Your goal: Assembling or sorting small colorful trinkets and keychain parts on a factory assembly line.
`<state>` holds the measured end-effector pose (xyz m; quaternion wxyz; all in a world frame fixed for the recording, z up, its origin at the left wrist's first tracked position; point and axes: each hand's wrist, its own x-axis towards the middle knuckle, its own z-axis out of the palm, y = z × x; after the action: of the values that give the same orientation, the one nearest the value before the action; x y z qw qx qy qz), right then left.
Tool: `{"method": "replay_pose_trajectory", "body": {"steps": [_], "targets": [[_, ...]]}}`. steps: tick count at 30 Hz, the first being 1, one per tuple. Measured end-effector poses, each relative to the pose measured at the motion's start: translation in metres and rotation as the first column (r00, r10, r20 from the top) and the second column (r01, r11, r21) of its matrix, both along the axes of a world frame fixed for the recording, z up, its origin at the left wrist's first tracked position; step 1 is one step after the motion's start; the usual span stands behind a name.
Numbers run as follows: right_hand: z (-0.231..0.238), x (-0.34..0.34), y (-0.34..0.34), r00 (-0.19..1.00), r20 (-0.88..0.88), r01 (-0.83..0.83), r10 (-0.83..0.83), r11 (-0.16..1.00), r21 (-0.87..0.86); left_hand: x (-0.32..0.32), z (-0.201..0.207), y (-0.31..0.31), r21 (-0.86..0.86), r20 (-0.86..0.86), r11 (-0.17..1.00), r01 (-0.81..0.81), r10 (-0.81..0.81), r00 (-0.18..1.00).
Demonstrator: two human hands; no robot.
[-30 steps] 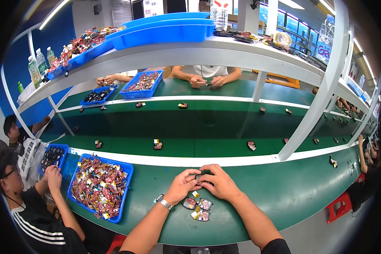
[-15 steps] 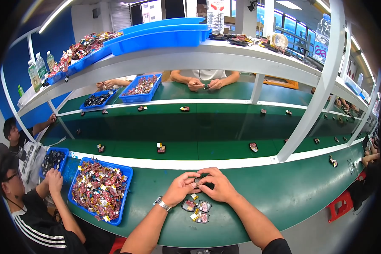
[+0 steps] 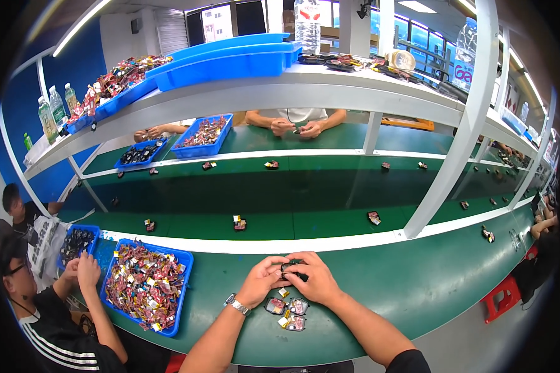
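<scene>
Both hands, left hand (image 3: 262,281) and right hand (image 3: 314,280), pinching a small dark part (image 3: 290,269) at lower centre. Three small parts (image 3: 287,309) just below on the green desk (image 3: 417,280). Blue tray (image 3: 185,273) of colourful pieces at lower left.

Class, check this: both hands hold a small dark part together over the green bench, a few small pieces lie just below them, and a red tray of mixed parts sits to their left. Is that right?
Not quite. The tray is blue, not red, as the head view shows. The rest stands: the left hand and right hand hold the small dark part over the green bench, with small pieces below.
</scene>
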<state>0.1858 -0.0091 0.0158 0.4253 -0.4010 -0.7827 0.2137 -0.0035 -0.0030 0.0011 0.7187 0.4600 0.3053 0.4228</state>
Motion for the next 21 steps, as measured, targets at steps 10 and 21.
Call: {"method": "replay_pose_trajectory", "body": {"steps": [10,21], "targets": [[-0.002,-0.001,-0.002,1.000,-0.024,0.006,-0.007,0.999,-0.040,0.000,0.000,-0.001,-0.026,0.038,1.000,-0.004,0.005,0.999],[-0.001,-0.012,-0.005,0.995,-0.068,0.081,-0.078,0.996,0.033,0.000,-0.003,-0.001,0.002,0.029,1.000,-0.029,0.029,0.999]]}}
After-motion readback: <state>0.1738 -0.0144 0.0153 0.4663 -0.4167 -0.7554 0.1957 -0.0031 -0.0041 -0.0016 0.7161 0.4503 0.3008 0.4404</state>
